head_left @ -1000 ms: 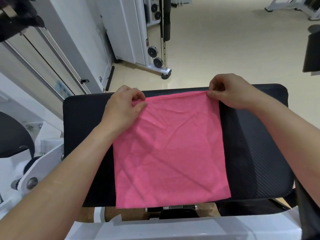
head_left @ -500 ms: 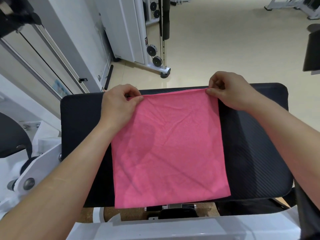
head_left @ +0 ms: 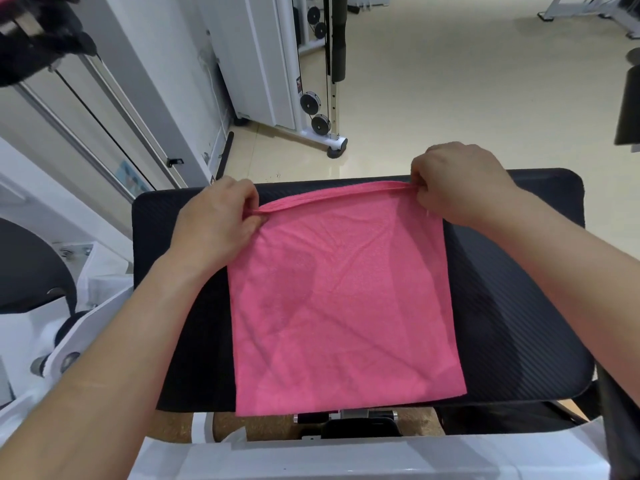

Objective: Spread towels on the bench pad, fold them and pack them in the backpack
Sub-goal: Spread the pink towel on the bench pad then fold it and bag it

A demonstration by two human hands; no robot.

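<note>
A pink towel [head_left: 341, 299] lies spread on the black bench pad [head_left: 512, 306], its near edge hanging slightly over the pad's front. My left hand [head_left: 218, 223] pinches the towel's far left corner. My right hand [head_left: 460, 183] pinches the far right corner. The far edge between them is lifted a little off the pad and stretched taut, showing a thin doubled strip. No backpack is in view.
A white cable machine with black pulleys [head_left: 320, 123] stands on the beige floor beyond the bench. White machine frame parts [head_left: 69, 344] sit at the left, and a black pad [head_left: 628, 105] hangs at the right edge. A white frame bar [head_left: 346, 459] runs below the bench.
Both hands have raised the towel's far edge slightly off the pad and pulled it taut; earlier it lay flatter. The rest of the towel has stayed in place.
</note>
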